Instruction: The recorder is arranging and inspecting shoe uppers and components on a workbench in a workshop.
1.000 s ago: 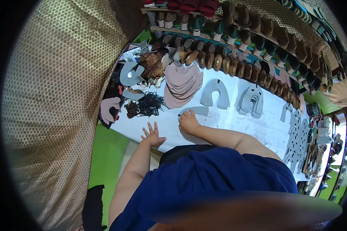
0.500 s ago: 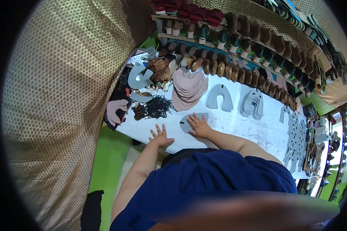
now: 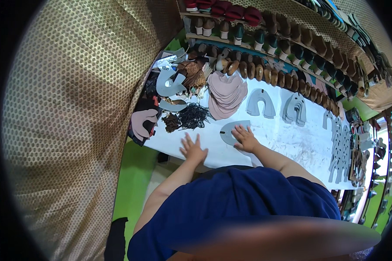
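Observation:
A flat grey cut piece (image 3: 229,133) with one rounded end and a small dark mark lies on the white tabletop (image 3: 287,139) near its front edge. My right hand (image 3: 245,139) rests palm down on the right part of that piece, fingers apart, hiding some of it. To the left, my left hand (image 3: 194,150) is over the front of the table with its fingers spread and nothing in them. Whether it touches the surface I cannot tell. Beyond the hands lies a fanned stack of pink rounded pieces (image 3: 226,95), next to a heap of thin black strips (image 3: 194,116).
Grey horseshoe-shaped pieces (image 3: 260,104) and another grey stack (image 3: 294,111) lie farther right, with strips of grey pieces (image 3: 339,150) at the right end. Scraps (image 3: 191,74) crowd the far left corner. Shoe lasts (image 3: 259,72) line the back below shelves. A patterned curtain (image 3: 74,108) hangs left.
The whole view has shifted, so the table appears farther right and slightly higher. My right hand stays on the grey piece; my left hand has turned slightly, its fingers still spread.

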Available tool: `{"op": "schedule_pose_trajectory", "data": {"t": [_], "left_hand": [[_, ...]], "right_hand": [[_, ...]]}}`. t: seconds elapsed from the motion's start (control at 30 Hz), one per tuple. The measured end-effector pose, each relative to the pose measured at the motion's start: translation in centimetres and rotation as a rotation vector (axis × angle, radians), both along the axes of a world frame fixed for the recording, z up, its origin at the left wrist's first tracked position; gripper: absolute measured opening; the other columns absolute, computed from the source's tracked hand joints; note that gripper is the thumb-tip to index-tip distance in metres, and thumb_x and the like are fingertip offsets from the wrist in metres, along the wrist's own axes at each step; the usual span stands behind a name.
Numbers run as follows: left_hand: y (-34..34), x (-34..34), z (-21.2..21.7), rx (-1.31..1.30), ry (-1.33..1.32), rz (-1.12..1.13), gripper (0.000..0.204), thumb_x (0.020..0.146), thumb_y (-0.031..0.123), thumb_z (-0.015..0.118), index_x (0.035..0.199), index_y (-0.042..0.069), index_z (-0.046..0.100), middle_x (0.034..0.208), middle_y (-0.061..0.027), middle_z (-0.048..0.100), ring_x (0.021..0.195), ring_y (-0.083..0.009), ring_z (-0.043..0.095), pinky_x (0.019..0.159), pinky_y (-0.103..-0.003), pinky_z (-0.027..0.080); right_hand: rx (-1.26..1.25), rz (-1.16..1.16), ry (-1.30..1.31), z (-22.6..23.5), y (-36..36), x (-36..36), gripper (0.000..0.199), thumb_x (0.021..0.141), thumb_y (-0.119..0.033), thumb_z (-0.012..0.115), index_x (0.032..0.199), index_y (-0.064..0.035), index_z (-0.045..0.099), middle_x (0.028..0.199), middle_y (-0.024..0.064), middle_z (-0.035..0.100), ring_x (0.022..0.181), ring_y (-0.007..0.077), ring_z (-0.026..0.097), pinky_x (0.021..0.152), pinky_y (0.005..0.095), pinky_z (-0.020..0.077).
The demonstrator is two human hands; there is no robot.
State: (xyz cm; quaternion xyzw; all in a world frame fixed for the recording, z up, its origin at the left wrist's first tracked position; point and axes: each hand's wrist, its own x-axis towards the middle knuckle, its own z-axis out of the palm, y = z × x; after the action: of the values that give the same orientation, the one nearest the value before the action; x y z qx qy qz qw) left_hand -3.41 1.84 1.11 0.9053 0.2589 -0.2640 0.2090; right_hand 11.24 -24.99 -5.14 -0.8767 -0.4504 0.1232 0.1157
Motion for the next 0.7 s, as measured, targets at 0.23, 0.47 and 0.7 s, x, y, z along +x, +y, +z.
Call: {"op": "schedule_pose_trajectory", "data": {"t": [0.23,0.47,0.7], "left_hand": [[10.7,0.2,-0.3,0.347,-0.539,0.227,0.054,0.086,0.034,0.070,0.139,0.035,0.056,0.166,-0.0146,0.000,0.149,-0.0479,0.000,0.114,-0.070,0.001],[12.7,2.8,-1.7,0.317,-0.656,0.037,0.024,0.083,0.030,0.073,0.107,0.030,0.077,0.166,-0.0065,0.012,0.149,-0.0462,0.007,0.116,-0.066,0.001],[13.4,4.4,-2.1,0.353,-0.611,-0.040,0.011,0.078,0.023,0.077,0.089,0.026,0.079,0.164,-0.0079,0.022,0.150,-0.0416,0.010,0.117,-0.063,0.003]], "right_hand": [[0.064,-0.250,-0.035,-0.7,-5.5,-4.6,0.080,0.087,-0.042,0.060,0.153,-0.0076,0.030,0.159,0.0174,0.030,0.149,0.0364,0.023,0.119,0.0566,0.0153],[0.021,-0.302,-0.071,-0.1,-4.9,-4.6,0.080,0.086,-0.041,0.062,0.152,-0.0080,0.032,0.158,0.0161,0.031,0.149,0.0345,0.022,0.121,0.0517,0.0156],[-0.007,-0.322,-0.075,1.1,-4.3,-4.8,0.078,0.085,-0.043,0.065,0.150,-0.0104,0.036,0.160,0.0125,0.030,0.149,0.0313,0.023,0.122,0.0487,0.0160]]}}
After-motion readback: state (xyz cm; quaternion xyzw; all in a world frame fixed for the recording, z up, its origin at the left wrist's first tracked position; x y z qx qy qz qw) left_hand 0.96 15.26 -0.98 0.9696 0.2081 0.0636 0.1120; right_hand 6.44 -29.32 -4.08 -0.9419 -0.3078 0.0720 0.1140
